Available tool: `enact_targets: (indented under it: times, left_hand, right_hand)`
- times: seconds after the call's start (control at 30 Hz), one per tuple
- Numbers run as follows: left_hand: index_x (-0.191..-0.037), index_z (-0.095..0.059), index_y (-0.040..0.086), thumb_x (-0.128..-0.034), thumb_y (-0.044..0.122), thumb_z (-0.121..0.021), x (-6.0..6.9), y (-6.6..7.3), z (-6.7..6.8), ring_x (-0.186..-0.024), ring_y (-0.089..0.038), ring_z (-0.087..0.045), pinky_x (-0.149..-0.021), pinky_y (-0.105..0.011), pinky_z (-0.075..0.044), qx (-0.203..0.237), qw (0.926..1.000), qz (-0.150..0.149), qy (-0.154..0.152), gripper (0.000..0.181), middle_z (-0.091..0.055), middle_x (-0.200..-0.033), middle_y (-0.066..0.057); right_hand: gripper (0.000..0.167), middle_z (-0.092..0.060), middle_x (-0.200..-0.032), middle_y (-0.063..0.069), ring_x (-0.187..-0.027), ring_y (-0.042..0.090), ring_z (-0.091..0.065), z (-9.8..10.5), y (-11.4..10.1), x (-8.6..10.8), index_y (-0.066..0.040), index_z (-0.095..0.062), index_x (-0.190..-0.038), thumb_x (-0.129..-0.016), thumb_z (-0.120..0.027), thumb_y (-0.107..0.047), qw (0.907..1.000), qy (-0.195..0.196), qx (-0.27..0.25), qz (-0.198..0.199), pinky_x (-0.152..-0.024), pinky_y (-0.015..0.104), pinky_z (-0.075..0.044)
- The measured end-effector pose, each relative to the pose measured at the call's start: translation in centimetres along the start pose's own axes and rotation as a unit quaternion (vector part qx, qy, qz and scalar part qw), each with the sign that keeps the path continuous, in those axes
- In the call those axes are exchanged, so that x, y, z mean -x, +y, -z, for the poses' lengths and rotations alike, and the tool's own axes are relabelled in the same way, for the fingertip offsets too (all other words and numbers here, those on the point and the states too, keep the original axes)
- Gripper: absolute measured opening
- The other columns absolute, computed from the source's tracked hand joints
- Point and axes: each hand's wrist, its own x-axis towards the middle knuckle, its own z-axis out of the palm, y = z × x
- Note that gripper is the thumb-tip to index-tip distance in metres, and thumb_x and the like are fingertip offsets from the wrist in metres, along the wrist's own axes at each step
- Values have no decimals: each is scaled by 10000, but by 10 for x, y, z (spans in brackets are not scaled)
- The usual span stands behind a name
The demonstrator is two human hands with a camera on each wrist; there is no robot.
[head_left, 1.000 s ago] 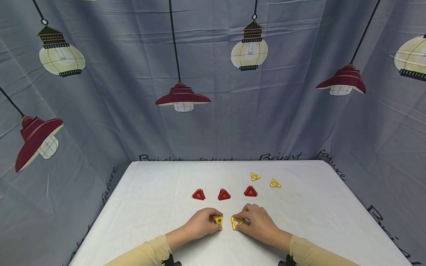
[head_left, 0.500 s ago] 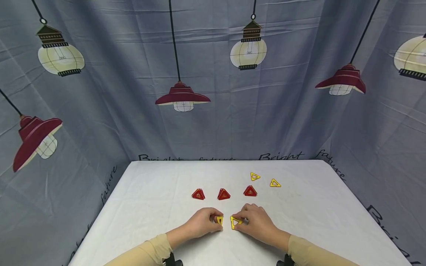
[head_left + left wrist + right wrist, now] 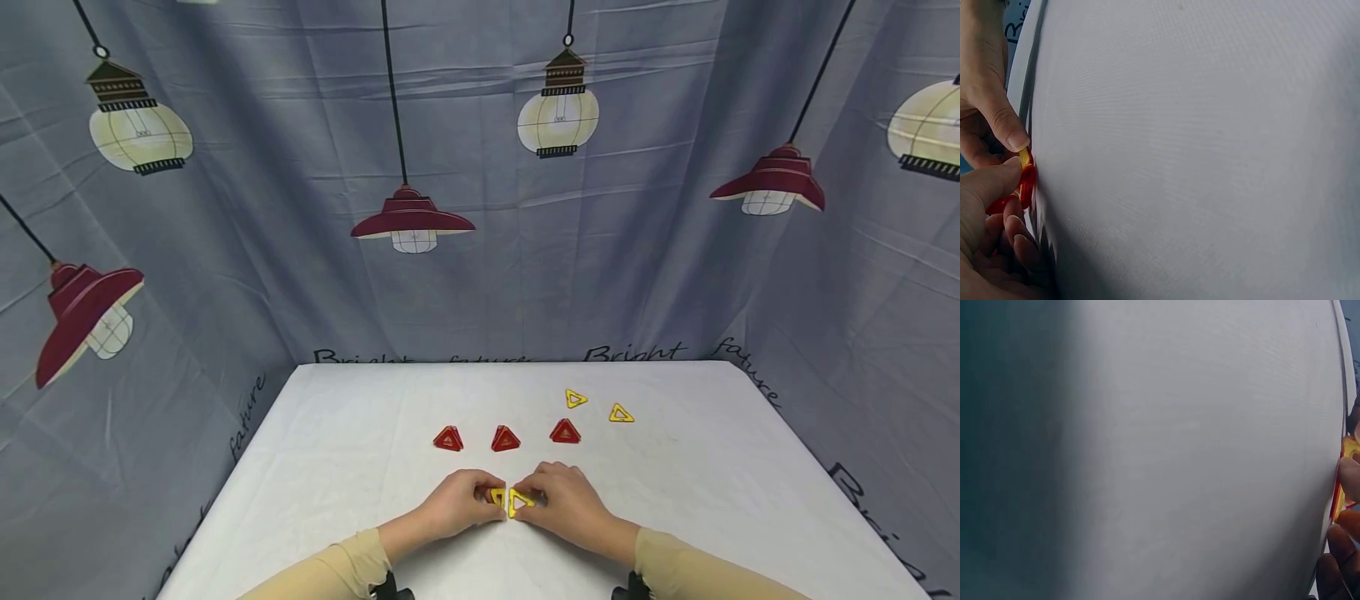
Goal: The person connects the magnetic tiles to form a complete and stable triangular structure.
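Observation:
My left hand pinches a small yellow triangle piece at its edges, fingers covering much of it. Close beside it, my right hand pinches another yellow triangle frame, its straight side turned toward the left one. In the head view a thin gap separates the two pieces. Yellow and red parts show between the fingertips in the left wrist view. The right wrist view has a yellow and red edge at its right border, under the fingers. Whether the pieces touch there I cannot tell.
Beyond the hands, three red triangular pieces, left, middle and right, lie in a row on the white table. Two yellow triangle frames, one farther back and one to its right, lie behind them.
My right hand has moved left with its yellow triangle frame, narrowing the gap to the left piece. The left hand has shifted only slightly right. The pieces on the table stay put.

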Motion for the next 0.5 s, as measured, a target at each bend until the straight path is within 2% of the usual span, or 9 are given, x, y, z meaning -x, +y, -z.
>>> enact_targets:
  times: [0.27,0.5]
  left_hand:
    - [-1188,-729,60,-814,153,-865,-1,-1,1,-753,-40,-521,-655,-221,-442,131,9998,-114,-25,409,-653,-913,80]
    - [-1123,-707,49,-803,145,-877,-1,0,1,-702,-46,-538,-613,-206,-440,333,9994,-9,11,375,-623,-827,55]
  right_hand:
    - [292,-520,-813,-218,-770,29,-441,-1,0,-1,-271,-806,-1067,-809,-868,-393,10000,-95,-3,-13,-718,313,-359]
    - [275,-542,-816,-215,-762,22,-452,1,-1,-2,-262,-820,-1060,-811,-871,-368,9999,-112,-131,-17,-717,316,-358]
